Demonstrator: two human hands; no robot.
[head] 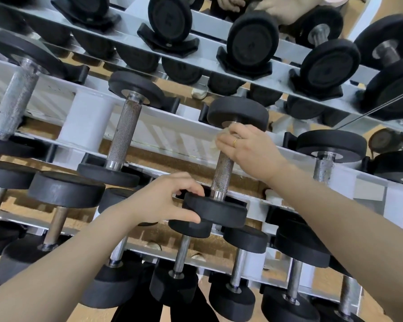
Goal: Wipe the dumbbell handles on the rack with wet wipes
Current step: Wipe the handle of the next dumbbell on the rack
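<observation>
A black dumbbell with a knurled metal handle [222,175] rests on the middle tier of the white rack [165,133]. My right hand [247,149] is wrapped around the upper part of that handle, pressing a pale wet wipe [215,141] against it just below the far weight head [237,112]. My left hand [170,201] grips the rim of the near weight head [219,211], thumb underneath and fingers on top. A gold ring shows on my right hand.
Neighbouring dumbbells lie on the same tier, one to the left [126,133] and one to the right [323,163]. Larger dumbbells [251,40] fill the upper tier and smaller ones [182,256] the lower tier. Another person's hands [282,8] show at the top edge.
</observation>
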